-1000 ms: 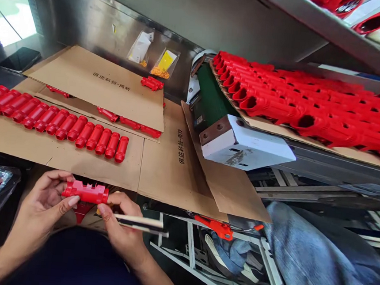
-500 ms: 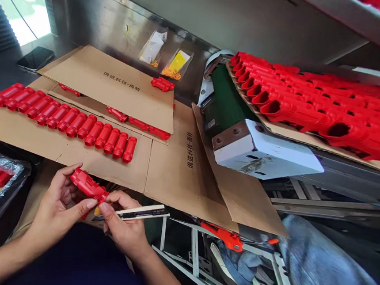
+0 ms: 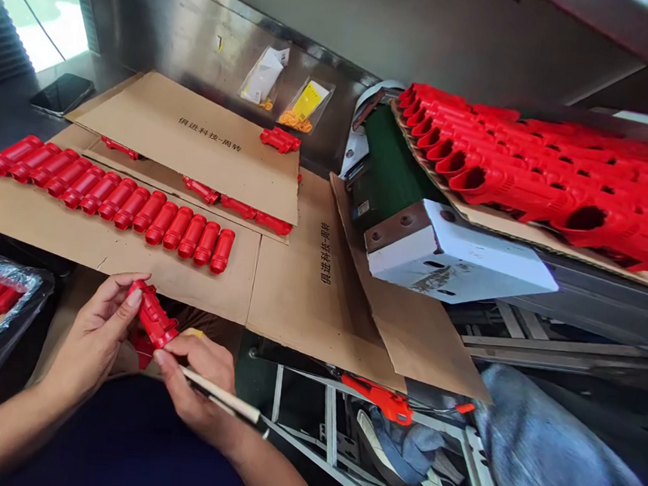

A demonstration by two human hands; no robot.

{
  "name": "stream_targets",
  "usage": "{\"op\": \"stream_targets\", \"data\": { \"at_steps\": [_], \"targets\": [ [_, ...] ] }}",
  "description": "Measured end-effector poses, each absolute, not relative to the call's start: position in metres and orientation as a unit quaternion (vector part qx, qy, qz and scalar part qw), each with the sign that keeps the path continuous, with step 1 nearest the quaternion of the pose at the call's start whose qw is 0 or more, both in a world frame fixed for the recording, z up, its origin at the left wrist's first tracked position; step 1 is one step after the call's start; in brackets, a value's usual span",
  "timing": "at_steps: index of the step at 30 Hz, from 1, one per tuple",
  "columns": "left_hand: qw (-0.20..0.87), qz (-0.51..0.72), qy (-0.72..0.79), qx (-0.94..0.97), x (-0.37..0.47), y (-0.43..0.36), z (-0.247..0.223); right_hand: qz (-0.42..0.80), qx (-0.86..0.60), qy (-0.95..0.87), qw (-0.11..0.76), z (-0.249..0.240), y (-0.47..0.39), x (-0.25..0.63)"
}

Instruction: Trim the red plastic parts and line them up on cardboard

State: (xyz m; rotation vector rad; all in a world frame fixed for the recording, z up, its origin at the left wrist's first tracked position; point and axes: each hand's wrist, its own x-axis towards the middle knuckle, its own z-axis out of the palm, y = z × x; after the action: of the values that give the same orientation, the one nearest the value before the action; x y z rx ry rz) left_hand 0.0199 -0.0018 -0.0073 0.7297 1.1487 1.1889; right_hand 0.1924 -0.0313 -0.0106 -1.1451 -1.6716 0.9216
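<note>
A red plastic tubular part [image 3: 153,316] is between my two hands, tilted, low in front of my body. My left hand [image 3: 102,322] pinches its upper end with thumb and fingers. My right hand [image 3: 198,379] is closed on a white-handled cutter knife [image 3: 225,396], whose blade end is hidden by the fingers. The thumb and fingertips of that hand also touch the lower end of the red part. Just beyond them, a row of several similar red parts [image 3: 148,210] lies on the cardboard [image 3: 147,254].
A cardboard sheet [image 3: 208,138] covers more red parts. Small plastic bags [image 3: 307,104] and a phone [image 3: 63,93] lie behind. At right, rows of red parts [image 3: 534,174] rest on a conveyor [image 3: 390,166] with a white metal corner [image 3: 458,262]. A plastic-lined crate [image 3: 33,289] stands at left.
The red part has turned in my hands to a steeper tilt. My right hand has rotated, so the knife handle now points down and to the right.
</note>
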Motion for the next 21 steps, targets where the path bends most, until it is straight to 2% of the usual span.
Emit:
{"op": "stream_targets", "data": {
  "at_steps": [4, 12, 21],
  "targets": [
    [0.680, 0.505, 0.459, 0.268, 0.015, 0.001, -0.002, 0.314, -0.391, -0.761, 0.411, 0.000, -0.028, 0.206],
    [0.728, 0.497, 0.425, 0.207, 0.007, -0.001, -0.005, 0.293, -0.324, -0.749, 0.498, 0.012, -0.033, 0.223],
    [0.747, 0.476, 0.435, 0.162, 0.011, 0.003, 0.005, 0.290, -0.313, -0.738, 0.522, -0.004, -0.030, 0.215]
  ]
}}
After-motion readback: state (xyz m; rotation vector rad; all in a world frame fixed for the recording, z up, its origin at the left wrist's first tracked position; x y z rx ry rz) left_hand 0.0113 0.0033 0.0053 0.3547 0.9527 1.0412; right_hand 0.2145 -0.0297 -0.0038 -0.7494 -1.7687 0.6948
